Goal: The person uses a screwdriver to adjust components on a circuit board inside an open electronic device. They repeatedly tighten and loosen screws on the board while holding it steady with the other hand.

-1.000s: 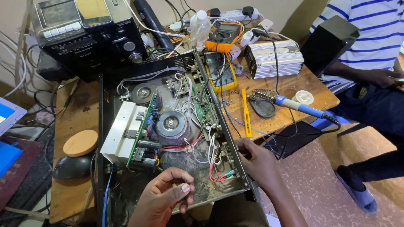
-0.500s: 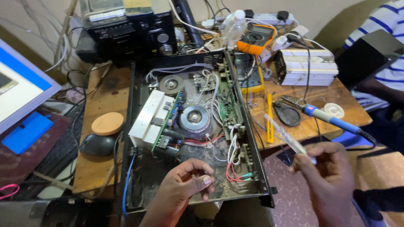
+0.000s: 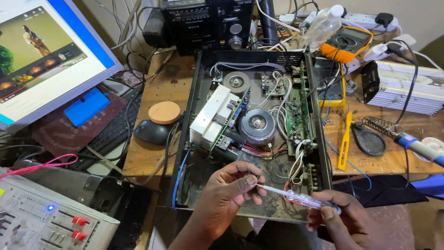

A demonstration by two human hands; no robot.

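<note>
An open black amplifier chassis point(image 3: 182, 153) lies on the wooden bench, showing a round toroidal transformer point(image 3: 256, 125), a silver heat sink point(image 3: 210, 113) and green circuit boards point(image 3: 298, 115). My right hand point(image 3: 344, 217) grips the clear handle of a tester screwdriver point(image 3: 303, 198) over the chassis's near edge. My left hand point(image 3: 231, 190) pinches the screwdriver's thin metal tip between thumb and fingers.
A lit monitor point(image 3: 41, 55) stands at left, with a mouse point(image 3: 151, 132) and a round wooden disc point(image 3: 164, 112) beside the chassis. A black stereo point(image 3: 208, 21), an orange multimeter point(image 3: 347, 41), a soldering iron point(image 3: 407, 139) and a yellow tool point(image 3: 344, 141) crowd the bench.
The view swung left and moved closer. My right hand lifted the tester screwdriver out of the chassis and brought it to my left hand, which now holds its tip.
</note>
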